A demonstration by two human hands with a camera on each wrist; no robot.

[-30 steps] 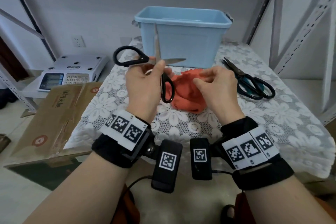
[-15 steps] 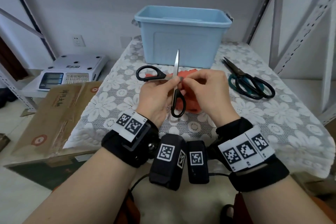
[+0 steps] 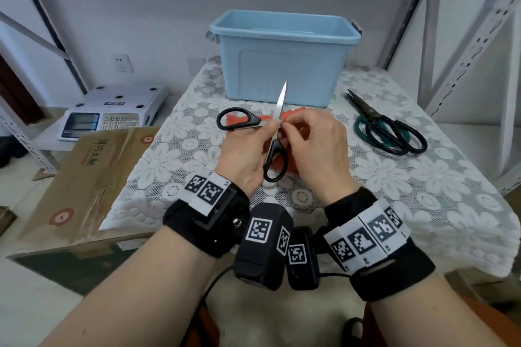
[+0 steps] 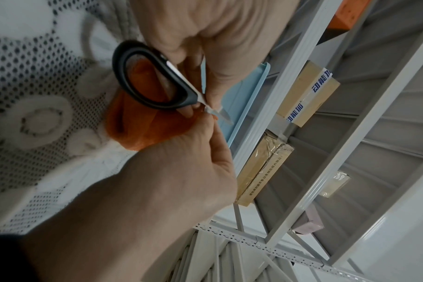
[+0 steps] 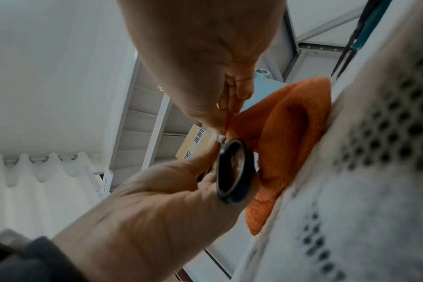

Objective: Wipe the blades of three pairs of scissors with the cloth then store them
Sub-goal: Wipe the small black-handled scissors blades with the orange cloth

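The left hand (image 3: 248, 149) is gripping the black-handled scissors (image 3: 275, 141) near the pivot, with the blades spread wide: one blade is pointing up toward the blue storage bin (image 3: 284, 56), while the other is hidden behind the hands. The right hand (image 3: 315, 146) is pinching at the pivot, fingers curled; whether it is also pinching a fold of the orange cloth (image 5: 290, 137) against the steel cannot be told. Most of that cloth is lying on the lace-covered table (image 3: 423, 191), directly under the hands, toward the middle of its far half.

Two more pairs of scissors (image 3: 389, 128), one teal-handled and one black-handled, are lying together near the table's right edge, apparently not yet handled.

Judgement: the first pair is being wiped or readied for wiping. To do this well, the cloth should be folded over the flat of the blade and drawn from pivot to tip, with fingertips kept behind the cutting edge. The left grip should be holding the handles firmly so the open blades are not swinging shut on the right fingers.
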